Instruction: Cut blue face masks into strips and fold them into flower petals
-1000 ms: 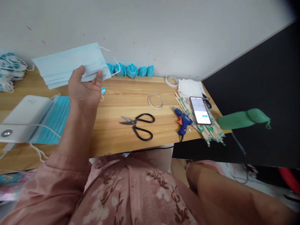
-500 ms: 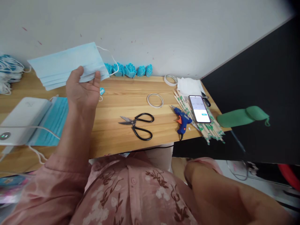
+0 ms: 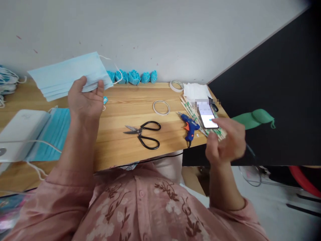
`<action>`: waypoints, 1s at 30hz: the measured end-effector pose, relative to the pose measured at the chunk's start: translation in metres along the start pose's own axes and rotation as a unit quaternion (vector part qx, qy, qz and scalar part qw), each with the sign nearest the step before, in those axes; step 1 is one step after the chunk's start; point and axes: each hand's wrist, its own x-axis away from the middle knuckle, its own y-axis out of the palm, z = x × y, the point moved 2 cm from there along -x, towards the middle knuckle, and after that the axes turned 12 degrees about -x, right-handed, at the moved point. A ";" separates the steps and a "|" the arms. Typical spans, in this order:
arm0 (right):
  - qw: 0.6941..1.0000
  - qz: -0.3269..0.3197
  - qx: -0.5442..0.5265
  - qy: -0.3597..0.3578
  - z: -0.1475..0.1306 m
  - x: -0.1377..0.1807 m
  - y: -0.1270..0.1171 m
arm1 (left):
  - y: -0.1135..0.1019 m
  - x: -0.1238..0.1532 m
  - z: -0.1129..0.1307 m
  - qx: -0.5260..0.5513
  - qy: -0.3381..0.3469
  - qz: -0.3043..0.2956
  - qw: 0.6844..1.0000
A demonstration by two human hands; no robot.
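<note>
My left hand (image 3: 86, 95) is closed on a light-blue pleated face mask (image 3: 72, 73), held up in front of the wall with a white ear loop dangling at its right end. Over at the right, my right hand (image 3: 227, 142) has its index finger stretched out to the lit screen of a phone (image 3: 208, 115); its thumb stands apart and nothing is in it. Whether the fingertip touches the glass I cannot tell. The phone lies on a bundle of wooden chopsticks in green-printed wrappers (image 3: 189, 108). Left of it lies a blue glue gun (image 3: 190, 127), then black-handled scissors (image 3: 142, 134).
Blue crafted flowers (image 3: 134, 77) line the wall. Tape rolls (image 3: 161, 107) and white tissues (image 3: 197, 92) lie on the wooden table. At left are a white power bank (image 3: 25, 130) with cables, more masks (image 3: 54, 134) and a heap of ear loops (image 3: 8, 80). A green bottle (image 3: 253, 118) is at right.
My right hand has come up from below the table edge to the phone, its finger now at the screen. My left hand still holds the mask. The view has shifted slightly.
</note>
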 end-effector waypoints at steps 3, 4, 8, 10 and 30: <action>0.987 -0.010 0.129 0.093 0.055 -0.004 0.002 | 0.001 0.000 0.000 0.000 -0.004 0.005 1.000; 0.976 -0.042 0.160 0.145 0.072 -0.002 0.003 | 0.001 0.000 0.001 0.001 -0.004 0.007 1.000; 0.926 -0.151 0.221 0.266 0.106 0.008 0.007 | 0.001 0.001 0.001 0.000 -0.005 0.014 1.000; 0.910 -0.183 0.239 0.286 0.109 0.010 0.010 | 0.001 0.001 0.001 0.001 -0.007 0.011 1.000; 0.882 -0.220 0.262 0.325 0.138 -0.006 0.032 | 0.002 0.005 -0.002 -0.018 -0.015 0.029 0.999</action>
